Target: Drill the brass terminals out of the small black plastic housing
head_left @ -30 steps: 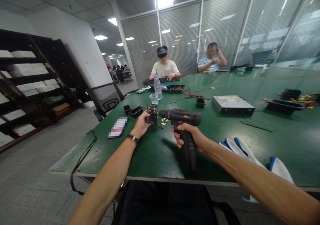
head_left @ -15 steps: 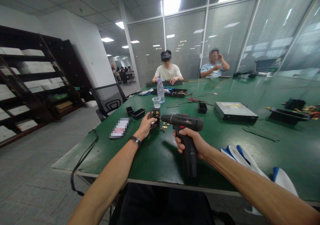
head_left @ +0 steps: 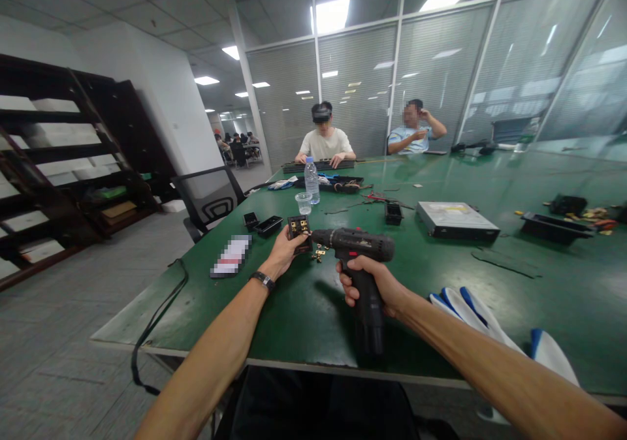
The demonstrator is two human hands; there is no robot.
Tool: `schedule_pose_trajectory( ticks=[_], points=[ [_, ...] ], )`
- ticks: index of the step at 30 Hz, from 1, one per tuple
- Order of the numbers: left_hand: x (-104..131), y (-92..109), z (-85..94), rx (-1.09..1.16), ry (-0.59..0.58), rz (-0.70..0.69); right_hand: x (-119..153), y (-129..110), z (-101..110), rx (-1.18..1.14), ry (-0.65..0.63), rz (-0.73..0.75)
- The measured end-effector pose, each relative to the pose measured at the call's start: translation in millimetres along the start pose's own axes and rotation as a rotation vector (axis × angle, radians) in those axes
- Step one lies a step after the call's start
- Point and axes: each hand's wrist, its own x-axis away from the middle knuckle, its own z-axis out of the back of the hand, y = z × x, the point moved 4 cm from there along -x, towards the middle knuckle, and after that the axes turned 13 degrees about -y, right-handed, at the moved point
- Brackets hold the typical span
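My right hand [head_left: 367, 280] is wrapped round the grip of a black power drill [head_left: 362, 244], which lies level with its tip pointing left. In my left hand [head_left: 285, 252] is a small black block [head_left: 300, 234] with brass-coloured contacts, held with its face toward the drill. The drill's tip is right beside the block; whether they touch is too small to tell. Small brass pieces [head_left: 319, 254] lie on the green table [head_left: 294, 322] just right of the block. Two small black housings [head_left: 269, 226] rest beyond my left hand.
A phone [head_left: 231, 256] lies at the left. Past the block stand a plastic cup [head_left: 304, 203] and a water bottle [head_left: 312, 180]. To the right are a silver disc drive [head_left: 458, 222] and white-blue gloves [head_left: 480, 316]. Two people sit across the table.
The whole view has shifted slightly. Both hands keep their hold on the block and the drill, with no other clear movement.
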Motion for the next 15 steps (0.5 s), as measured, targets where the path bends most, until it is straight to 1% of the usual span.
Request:
schedule_pose_trajectory(
  ticks=[8,15],
  points=[
    [0.1,0.6,-3.5,0.019,0.019,0.017,1.6,-0.7,-1.3,0.020,0.016,0.001],
    [-5.8,-5.1,1.4,0.011,0.045,0.011,0.6,0.6,-0.2,0.032,0.050,-0.015]
  ],
)
